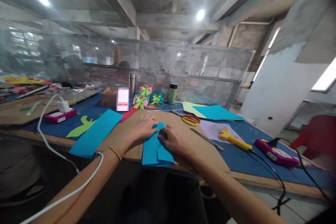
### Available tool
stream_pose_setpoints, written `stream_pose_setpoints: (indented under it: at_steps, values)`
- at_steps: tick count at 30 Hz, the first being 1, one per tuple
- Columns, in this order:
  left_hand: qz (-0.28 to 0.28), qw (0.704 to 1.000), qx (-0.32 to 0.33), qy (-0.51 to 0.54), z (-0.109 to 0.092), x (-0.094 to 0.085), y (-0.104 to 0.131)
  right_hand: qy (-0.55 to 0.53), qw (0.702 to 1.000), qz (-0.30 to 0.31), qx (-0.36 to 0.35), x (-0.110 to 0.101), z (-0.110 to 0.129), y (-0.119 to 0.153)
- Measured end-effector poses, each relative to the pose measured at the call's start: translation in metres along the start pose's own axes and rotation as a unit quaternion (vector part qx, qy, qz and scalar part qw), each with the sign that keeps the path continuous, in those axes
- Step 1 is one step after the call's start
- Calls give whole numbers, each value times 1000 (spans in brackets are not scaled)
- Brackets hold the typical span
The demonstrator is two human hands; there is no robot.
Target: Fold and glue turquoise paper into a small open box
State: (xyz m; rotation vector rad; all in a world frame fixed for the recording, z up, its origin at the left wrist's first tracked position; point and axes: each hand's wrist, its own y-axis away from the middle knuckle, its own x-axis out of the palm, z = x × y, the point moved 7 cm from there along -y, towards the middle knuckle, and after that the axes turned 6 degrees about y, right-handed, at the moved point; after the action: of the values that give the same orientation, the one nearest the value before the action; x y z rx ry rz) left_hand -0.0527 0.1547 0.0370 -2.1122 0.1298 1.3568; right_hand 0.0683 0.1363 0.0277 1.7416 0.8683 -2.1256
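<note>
A folded blue paper (154, 152) lies on the brown cardboard (210, 155) at the table's front edge, its near end reaching past the cardboard. My left hand (145, 127) rests at the paper's upper left, fingers bent over its edge. On the other side, my right hand (172, 139) has its fingers curled and pressed together on the paper's upper right. The two hands are close but apart. A flat blue strip (98, 133) lies left of my left forearm. Scissors (190, 119) with red and yellow handles and a dark metal blade (207, 139) lie to the right.
A yellow glue gun (235, 139) sits on purple paper (210, 129), beside a purple power strip (275, 152). Green bottle (172, 93), steel flask (132, 84), cardboard box (109, 97) and bow decorations (141, 101) stand behind. A white cable (44, 133) crosses my left forearm.
</note>
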Motion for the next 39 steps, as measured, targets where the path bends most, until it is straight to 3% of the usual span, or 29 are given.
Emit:
stream_pose_setpoints:
  at_steps: [3,11,16,19,22,26,39]
  values:
    - [46,998,-1,-47,-4,7,-2,1,1000,-6,5,1,-1,0]
    - [55,997,-15,-49,3,16,-5,-18,1000,-22,-7,1,-15,3]
    - [46,998,-8,-40,2,16,-4,-52,985,-107,-121,-28,4,33]
    - [42,998,-7,-39,1,16,-4,-67,972,-79,-208,-37,20,54]
    - [42,998,-14,-35,1,16,-3,-58,968,-24,-243,-32,24,64]
    - [45,998,-15,-37,-1,15,-1,-58,970,8,-235,-23,14,66]
    - [34,998,-18,-55,0,21,1,-86,969,-6,-233,-24,9,70]
